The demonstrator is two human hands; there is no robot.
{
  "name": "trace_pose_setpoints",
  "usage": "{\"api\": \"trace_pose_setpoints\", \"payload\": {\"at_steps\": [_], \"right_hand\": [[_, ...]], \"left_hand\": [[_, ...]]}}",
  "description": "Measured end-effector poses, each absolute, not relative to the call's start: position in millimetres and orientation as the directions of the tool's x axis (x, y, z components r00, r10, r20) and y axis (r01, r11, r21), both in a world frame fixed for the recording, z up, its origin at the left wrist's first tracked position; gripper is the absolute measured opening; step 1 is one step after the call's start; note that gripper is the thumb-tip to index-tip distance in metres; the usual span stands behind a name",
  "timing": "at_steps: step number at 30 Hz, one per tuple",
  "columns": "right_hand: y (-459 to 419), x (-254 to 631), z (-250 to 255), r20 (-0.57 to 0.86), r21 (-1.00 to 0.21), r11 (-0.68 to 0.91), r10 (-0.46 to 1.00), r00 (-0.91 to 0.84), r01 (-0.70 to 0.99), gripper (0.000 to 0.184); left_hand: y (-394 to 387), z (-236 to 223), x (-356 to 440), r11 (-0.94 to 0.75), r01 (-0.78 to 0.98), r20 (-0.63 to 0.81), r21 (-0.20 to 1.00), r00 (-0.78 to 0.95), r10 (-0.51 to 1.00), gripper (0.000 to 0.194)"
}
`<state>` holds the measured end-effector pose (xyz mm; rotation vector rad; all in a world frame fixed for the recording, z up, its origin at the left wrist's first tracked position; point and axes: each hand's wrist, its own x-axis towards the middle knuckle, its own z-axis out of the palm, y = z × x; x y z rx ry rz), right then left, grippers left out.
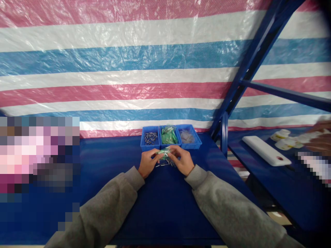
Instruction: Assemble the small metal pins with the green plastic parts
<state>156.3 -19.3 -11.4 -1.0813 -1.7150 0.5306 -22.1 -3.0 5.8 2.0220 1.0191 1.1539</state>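
Observation:
My left hand point(149, 162) and my right hand point(183, 160) meet over the blue table point(165, 206). Between them, pinched from both sides by thumbs and fingers, is a small clear plastic bag with green on it point(164, 152). Its contents are too small to make out. Just under the bag, several thin metal pins point(162, 165) lie loose on the tabletop, partly hidden by my fingers. Beyond my hands stand three joined blue bins. Similar metal pins point(151, 138) lie in the left one, green-marked bags point(169, 135) fill the middle one, and clear bags point(186, 136) sit in the right one.
A blue metal frame post point(224, 136) rises at the table's right edge. On a neighbouring table lie a long white case point(266, 150) and white tubs point(283, 143). Striped plastic sheeting point(129, 62) hangs behind. The left side is blurred out.

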Motion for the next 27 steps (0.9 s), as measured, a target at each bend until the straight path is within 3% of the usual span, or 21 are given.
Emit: {"api": "trace_pose_setpoints", "payload": {"at_steps": [5, 10, 15, 19, 23, 27], "right_hand": [[-23, 155, -9, 0.561, -0.744, 0.547, 0.823, -0.086, 0.384, 0.017], [-24, 159, -3, 0.645, -0.630, 0.652, 0.742, -0.183, 0.422, 0.025], [-22, 161, -4, 0.648, -0.603, 0.668, 0.729, -0.221, 0.436, 0.029], [-20, 160, -4, 0.667, -0.587, 0.664, 0.721, -0.188, 0.464, 0.021], [-19, 159, -5, 0.674, -0.605, 0.609, 0.735, -0.077, 0.512, 0.016], [-18, 160, -8, 0.661, -0.616, 0.619, 0.743, -0.107, 0.488, 0.016]], "left_hand": [[-3, 5, -20, -0.438, 0.199, 0.363, 0.877, 0.325, 0.873, 0.029], [-2, 1, -21, -0.400, 0.119, 0.343, 0.909, 0.332, 0.879, 0.032], [1, -1, -23, -0.359, 0.072, 0.317, 0.931, 0.333, 0.888, 0.027], [-1, 1, -24, -0.364, 0.057, 0.318, 0.930, 0.375, 0.871, 0.028], [-3, 6, -24, -0.508, 0.110, 0.426, 0.854, 0.411, 0.806, 0.032], [-3, 10, -21, -0.651, 0.252, 0.548, 0.716, 0.376, 0.747, 0.024]]}}
